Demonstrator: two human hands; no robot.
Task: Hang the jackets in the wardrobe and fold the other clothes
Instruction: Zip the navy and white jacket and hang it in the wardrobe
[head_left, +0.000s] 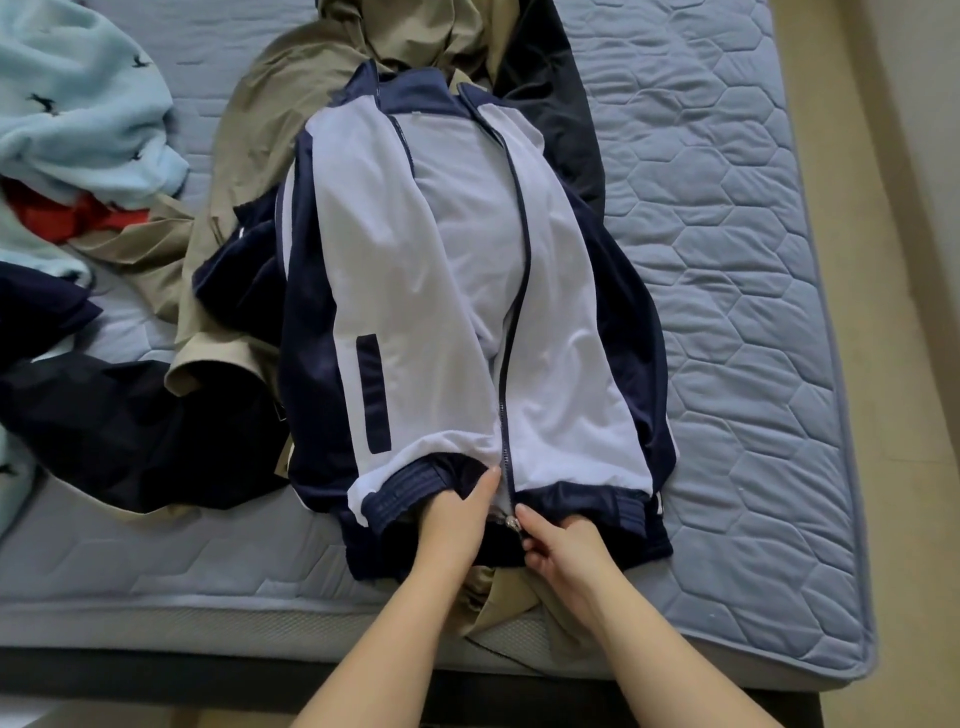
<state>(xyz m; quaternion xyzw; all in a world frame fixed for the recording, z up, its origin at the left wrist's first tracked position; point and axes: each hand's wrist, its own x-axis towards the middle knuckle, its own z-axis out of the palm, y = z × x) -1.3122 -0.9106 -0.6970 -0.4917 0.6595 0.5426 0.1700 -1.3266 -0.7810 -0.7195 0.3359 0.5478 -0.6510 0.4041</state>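
The navy-and-white track jacket (441, 312) lies front-up on the quilted mattress (727, 260), its collar at the far end and its hem band at the near edge. At the hem, the left hand (457, 519) grips the band just left of the zip line, thumb on top of the white panel. The right hand (556, 545) pinches the metal zip slider (511, 522) between thumb and forefinger, right at the bottom of the zip. The step looks like starting the zip before hanging. To do it well, the left hand should pull its side of the hem flat and taut so both rows of teeth sit level. The pin should seat fully before the slider is drawn towards the collar, or it may snag the soft lining. A khaki garment (249, 130) lies under the jacket and spreads past its collar and left side. A dark garment (130, 431) lies left of the hem, and a pale blue fleece (78, 114) sits further left over something red (67, 218).
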